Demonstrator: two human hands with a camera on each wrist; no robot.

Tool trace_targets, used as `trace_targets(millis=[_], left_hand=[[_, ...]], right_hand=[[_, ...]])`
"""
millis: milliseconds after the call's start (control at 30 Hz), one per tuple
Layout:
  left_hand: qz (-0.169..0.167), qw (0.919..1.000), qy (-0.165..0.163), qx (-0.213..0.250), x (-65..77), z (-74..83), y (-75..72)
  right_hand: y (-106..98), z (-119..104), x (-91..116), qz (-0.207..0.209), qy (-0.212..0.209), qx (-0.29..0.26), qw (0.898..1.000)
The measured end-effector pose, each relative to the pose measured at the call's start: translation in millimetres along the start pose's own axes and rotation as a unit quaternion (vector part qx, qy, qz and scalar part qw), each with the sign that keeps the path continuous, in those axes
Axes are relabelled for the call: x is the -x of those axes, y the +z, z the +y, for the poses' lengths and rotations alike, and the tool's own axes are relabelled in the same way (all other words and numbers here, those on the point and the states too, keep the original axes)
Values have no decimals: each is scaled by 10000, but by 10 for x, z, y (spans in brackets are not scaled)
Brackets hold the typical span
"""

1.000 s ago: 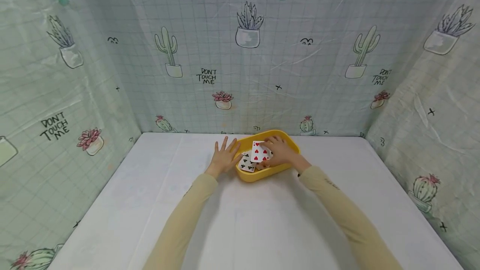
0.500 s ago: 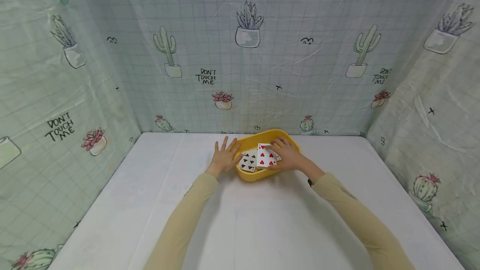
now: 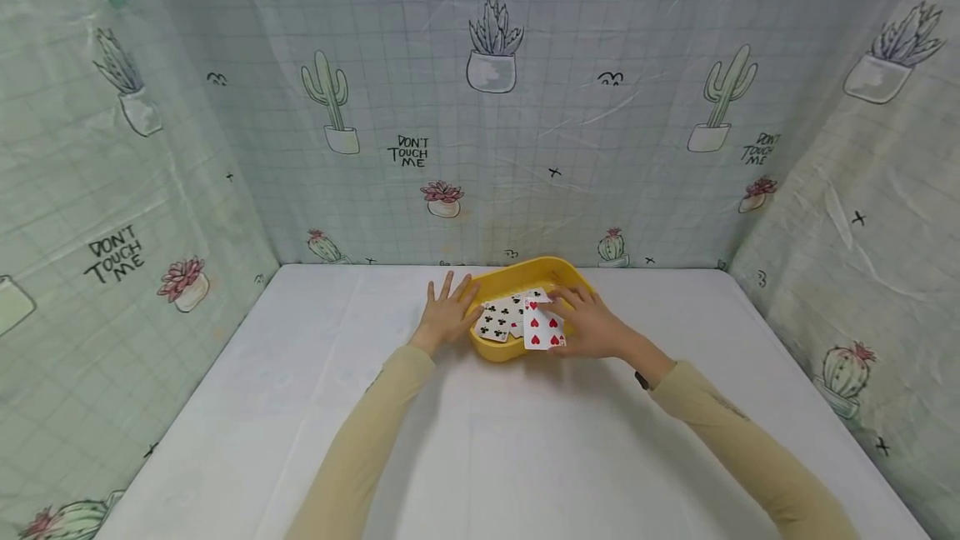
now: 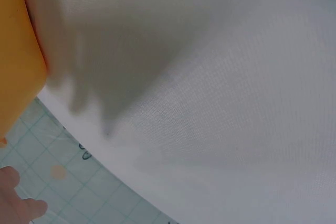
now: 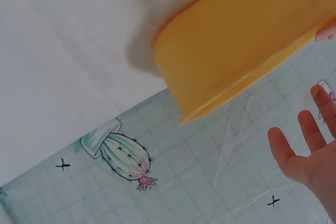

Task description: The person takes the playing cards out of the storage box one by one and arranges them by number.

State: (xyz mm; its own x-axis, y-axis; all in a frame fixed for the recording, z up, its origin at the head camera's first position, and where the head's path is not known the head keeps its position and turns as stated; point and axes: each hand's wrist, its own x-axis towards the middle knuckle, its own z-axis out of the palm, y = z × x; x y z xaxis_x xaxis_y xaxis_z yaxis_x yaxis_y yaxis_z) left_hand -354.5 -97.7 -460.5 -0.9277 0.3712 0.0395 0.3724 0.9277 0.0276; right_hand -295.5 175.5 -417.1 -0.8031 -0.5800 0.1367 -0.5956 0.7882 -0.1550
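My right hand (image 3: 597,332) pinches a playing card with red hearts (image 3: 543,325) over the near rim of a yellow plastic bin (image 3: 497,351). Inside the bin lie several playing cards (image 3: 492,321), face up, with black clubs showing. My left hand (image 3: 441,317) is at the bin's left end with its fingers spread, thumb right at the rim, and holds nothing. In the right wrist view, fingers of the right hand (image 5: 310,153) show beside the bin, and the card is out of that view. Only fingertips (image 4: 32,208) of the left hand appear in the left wrist view.
The bin stands on a white table (image 3: 465,457), close to its back edge. Behind and at both sides hangs a cloth (image 3: 480,132) printed with cacti and potted plants.
My right hand has drawn the hearts card toward me and to the right, uncovering more club cards in the bin. The left hand has stayed in place.
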Motion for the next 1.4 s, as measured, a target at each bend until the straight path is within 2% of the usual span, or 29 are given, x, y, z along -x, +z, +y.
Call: trace_targets(millis=[400,667,967,1400], left_hand=[[-8,10000,-20,20,7,6,-11],[-66,10000,-25,32,-9,6,-28],[-44,10000,-33,16,-42,3,-21],[-74,10000,-7,35,-81,-26,-2]], right_hand=[[72,13,334,-103,56,17,9999],[113,73,476,-153,136,114,9997],[153,169,556,-58,-61,29,10000],[334,244,528,-306,145,-98,9994]])
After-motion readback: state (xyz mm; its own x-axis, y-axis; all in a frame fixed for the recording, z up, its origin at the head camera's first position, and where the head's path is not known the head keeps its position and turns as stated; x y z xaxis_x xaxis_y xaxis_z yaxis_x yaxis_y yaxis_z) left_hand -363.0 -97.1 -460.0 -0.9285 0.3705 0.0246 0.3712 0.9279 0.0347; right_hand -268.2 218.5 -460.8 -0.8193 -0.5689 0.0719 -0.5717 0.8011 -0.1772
